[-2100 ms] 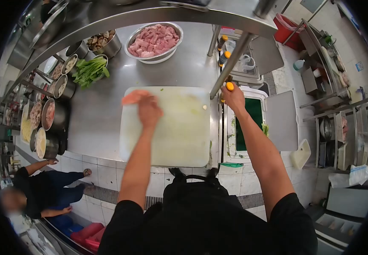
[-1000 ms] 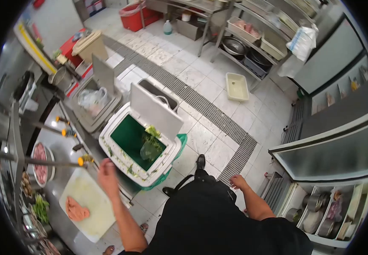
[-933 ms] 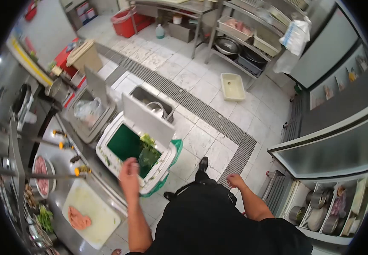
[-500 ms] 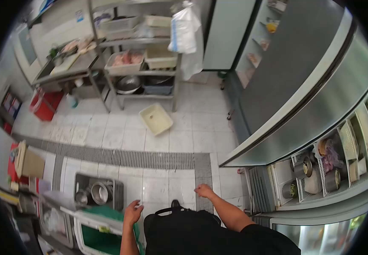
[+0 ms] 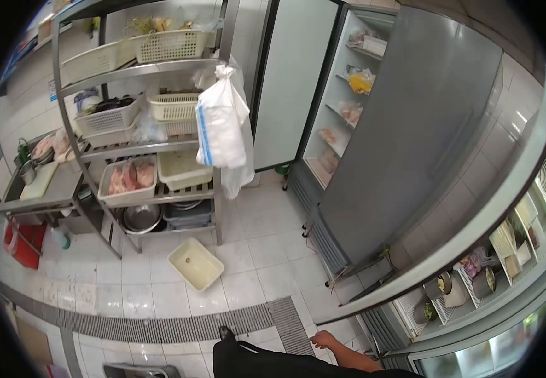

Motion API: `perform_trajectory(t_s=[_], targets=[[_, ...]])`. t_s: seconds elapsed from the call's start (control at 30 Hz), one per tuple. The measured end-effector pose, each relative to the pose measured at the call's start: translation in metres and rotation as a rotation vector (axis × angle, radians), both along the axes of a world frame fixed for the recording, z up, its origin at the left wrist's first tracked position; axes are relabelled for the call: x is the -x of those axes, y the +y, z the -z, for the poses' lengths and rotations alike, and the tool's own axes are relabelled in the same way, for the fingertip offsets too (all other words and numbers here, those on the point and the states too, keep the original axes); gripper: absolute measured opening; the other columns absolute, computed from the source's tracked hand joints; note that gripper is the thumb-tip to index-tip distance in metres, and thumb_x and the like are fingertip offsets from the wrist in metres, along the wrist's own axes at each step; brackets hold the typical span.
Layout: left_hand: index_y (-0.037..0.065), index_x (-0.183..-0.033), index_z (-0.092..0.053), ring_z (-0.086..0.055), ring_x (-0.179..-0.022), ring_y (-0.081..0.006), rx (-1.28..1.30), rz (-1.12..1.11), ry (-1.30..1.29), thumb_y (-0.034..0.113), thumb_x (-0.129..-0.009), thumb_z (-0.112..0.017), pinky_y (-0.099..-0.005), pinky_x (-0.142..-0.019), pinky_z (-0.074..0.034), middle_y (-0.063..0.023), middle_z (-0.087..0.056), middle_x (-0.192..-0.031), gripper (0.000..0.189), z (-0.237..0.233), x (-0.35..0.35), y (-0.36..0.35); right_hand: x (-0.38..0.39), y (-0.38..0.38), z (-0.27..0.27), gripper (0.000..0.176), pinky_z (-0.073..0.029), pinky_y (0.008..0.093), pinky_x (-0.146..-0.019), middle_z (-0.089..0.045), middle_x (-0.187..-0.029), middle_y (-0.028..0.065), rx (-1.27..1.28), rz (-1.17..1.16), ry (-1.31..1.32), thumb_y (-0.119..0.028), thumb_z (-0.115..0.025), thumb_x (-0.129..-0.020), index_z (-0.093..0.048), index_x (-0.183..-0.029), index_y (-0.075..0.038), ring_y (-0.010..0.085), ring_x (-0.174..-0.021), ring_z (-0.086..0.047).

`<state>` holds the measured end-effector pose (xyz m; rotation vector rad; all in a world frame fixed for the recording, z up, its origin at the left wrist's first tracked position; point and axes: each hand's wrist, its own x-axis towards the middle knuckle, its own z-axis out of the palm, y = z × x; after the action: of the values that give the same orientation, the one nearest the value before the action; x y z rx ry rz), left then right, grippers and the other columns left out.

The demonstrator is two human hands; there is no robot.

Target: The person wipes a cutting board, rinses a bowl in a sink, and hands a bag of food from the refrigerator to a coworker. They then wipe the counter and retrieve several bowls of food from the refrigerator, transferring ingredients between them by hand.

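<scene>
While a ribbed grey metal floor grate (image 5: pixel 290 326) lay between glossy white square tiles (image 5: pixel 241 271), the bare right hand (image 5: pixel 325 340) appeared just beside it, fingers loosely half-curled, partly open, holding nothing visible.

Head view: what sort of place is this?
Probably a commercial kitchen: raw meat sits in a tray on a metal rack, a stocked upright fridge stands open, and a drain grate crosses the tiled floor.
</scene>
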<state>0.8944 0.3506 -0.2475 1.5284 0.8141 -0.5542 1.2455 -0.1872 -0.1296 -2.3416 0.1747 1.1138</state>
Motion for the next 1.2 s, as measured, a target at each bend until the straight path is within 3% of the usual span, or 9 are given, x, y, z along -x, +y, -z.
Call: perform_trajectory(t_s=[0.1, 0.43, 0.57, 0.67, 0.87, 1.0, 1.07, 1.13, 1.2], targets=[[0.007, -0.083, -0.07, -0.066, -0.083, -0.0338, -0.875, 0.997, -0.146, 0.024, -0.087, -0.053, -0.0454, -0.074, -0.054, -0.0174, -0.068, -0.084, 0.024, 0.018, -0.185, 0.083, -0.029, 0.018, -0.009, 0.029, -0.054, 0.0297, -0.055, -0.069, -0.083, 0.005, -0.037, 0.231, 0.038, -0.034, -0.068, -0.084, -0.068, -0.091, -0.005, 0.0147, -0.069, -0.068], [0.004, -0.11, -0.068, -0.067, -0.096, -0.0294, -0.427, 0.007, -0.567, 0.026, -0.085, -0.063, -0.0362, -0.085, -0.051, -0.0184, -0.069, -0.104, 0.033, -0.183, -0.579, 0.102, -0.123, 0.115, -0.009, 0.021, -0.053, 0.0294, -0.052, -0.067, -0.075, 0.0048, -0.171, 0.3, 0.041, -0.026, -0.068, -0.084, -0.065, -0.085, -0.005, 0.0137, -0.06, -0.064], [0.005, -0.119, -0.063, -0.066, -0.1, -0.0298, -0.365, 0.223, -0.5, 0.023, -0.09, -0.06, -0.0372, -0.088, -0.051, -0.0158, -0.069, -0.108, 0.034, -0.144, -0.552, 0.084, -0.173, 0.116, 0.117, 0.022, -0.05, 0.0306, -0.048, -0.061, -0.065, 0.0072, -0.388, -0.285, -0.2, -0.024, -0.071, -0.081, -0.063, -0.076, -0.004, 0.0178, -0.056, -0.062], [0.01, -0.12, -0.064, -0.061, -0.109, -0.0346, -0.479, 0.422, -0.124, 0.044, -0.084, -0.06, -0.0424, -0.097, -0.045, -0.0184, -0.067, -0.113, 0.05, -0.127, -0.49, 0.105, -0.232, 0.201, 0.04, 0.024, -0.049, 0.032, -0.044, -0.059, -0.061, 0.0086, -0.211, 0.202, 0.213, -0.021, -0.071, -0.08, -0.061, -0.07, -0.002, 0.0204, -0.048, -0.059], [0.011, -0.113, -0.07, -0.061, -0.109, -0.0375, -0.495, -0.295, 0.308, 0.037, -0.086, -0.052, -0.0434, -0.096, -0.047, -0.0182, -0.067, -0.114, 0.041, -0.086, -0.305, 0.195, -0.34, 0.341, -0.001, 0.017, -0.052, 0.0324, -0.044, -0.059, -0.061, 0.0087, -0.127, -0.155, 0.195, -0.017, -0.067, -0.082, -0.062, -0.082, -0.001, 0.022, -0.05, -0.062], [0.002, -0.095, -0.072, -0.066, -0.098, -0.0379, -0.662, 0.027, 0.366, 0.03, -0.082, -0.055, -0.0474, -0.086, -0.052, -0.0213, -0.069, -0.101, 0.035, -0.044, -0.216, 0.248, -0.371, 0.445, -0.001, 0.03, -0.05, 0.0344, -0.043, -0.06, -0.069, 0.0112, -0.119, -0.282, 0.065, -0.01, -0.056, -0.086, -0.051, -0.114, -0.005, 0.0243, -0.05, -0.062], [0.002, -0.098, -0.07, -0.066, -0.099, -0.0387, -0.507, -0.73, 0.38, 0.026, -0.078, -0.06, -0.0485, -0.084, -0.053, -0.0227, -0.067, -0.105, 0.032, -0.039, -0.222, 0.259, -0.401, 0.494, 0.019, 0.043, -0.052, 0.0409, -0.048, -0.06, -0.08, 0.0137, -0.163, -0.188, 0.273, -0.01, -0.052, -0.087, -0.041, -0.129, -0.009, 0.0279, -0.06, -0.061], [0.002, -0.102, -0.068, -0.064, -0.103, -0.0383, -0.463, -0.843, 0.306, 0.022, -0.077, -0.06, -0.05, -0.087, -0.051, -0.0233, -0.066, -0.109, 0.033, -0.109, -0.246, 0.285, -0.441, 0.513, 0.126, 0.028, -0.054, 0.0446, -0.063, -0.059, -0.085, 0.0124, -0.349, -0.28, 0.276, -0.019, -0.056, -0.088, -0.055, -0.113, -0.007, 0.0306, -0.075, -0.061], [-0.002, -0.096, -0.069, -0.065, -0.098, -0.0383, -0.532, -0.775, 0.138, 0.023, -0.077, -0.056, -0.048, -0.084, -0.051, -0.0227, -0.067, -0.105, 0.033, -0.114, -0.268, 0.317, -0.446, 0.57, 0.127, 0.022, -0.054, 0.0437, -0.069, -0.061, -0.087, 0.0118, -0.081, -1.016, 0.038, -0.025, -0.062, -0.085, -0.065, -0.089, -0.004, 0.0263, -0.077, -0.062]])
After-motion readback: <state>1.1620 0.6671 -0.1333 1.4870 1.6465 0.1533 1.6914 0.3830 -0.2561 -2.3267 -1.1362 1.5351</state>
